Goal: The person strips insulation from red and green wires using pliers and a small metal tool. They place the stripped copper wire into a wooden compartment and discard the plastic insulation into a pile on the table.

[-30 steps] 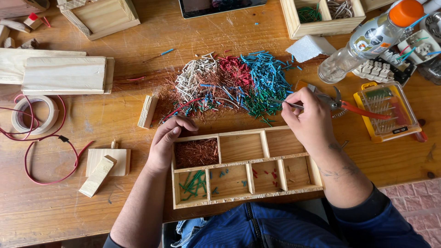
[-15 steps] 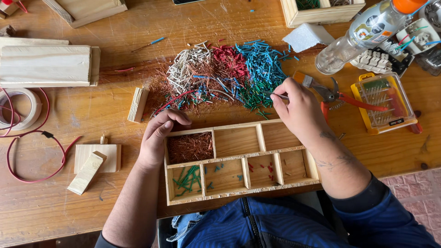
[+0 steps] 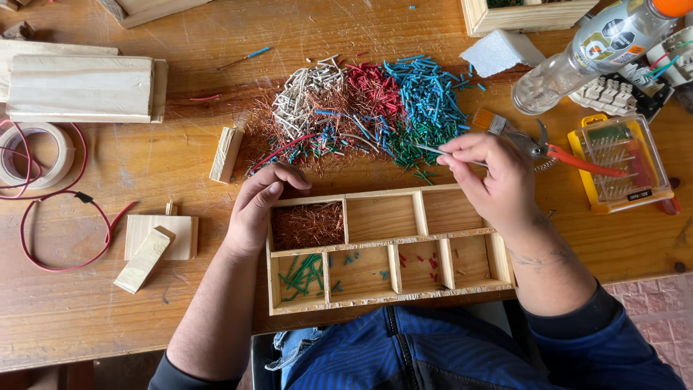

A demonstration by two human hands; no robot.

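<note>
Two hands are sorting wire scraps: the right hand (image 3: 491,180), fingers pinching thin tweezers (image 3: 440,151), is picking at the coloured pile (image 3: 361,108) on the worktop (image 3: 144,289); the left hand (image 3: 260,202), fingers loosely curled and empty, is steadying the compartment tray (image 3: 382,242). Next probably needs one piece lifted cleanly

Bright even daylight, sharp, soft shadows

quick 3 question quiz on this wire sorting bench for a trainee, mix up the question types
1. True or false: the left hand rests on the wooden tray.
2. Which compartment holds the copper strands? A far left B far right C near middle
3. Fill in: the right hand holds thin ____ over the pile of wire bits.

Key: 1 true; 2 A; 3 tweezers.
</note>
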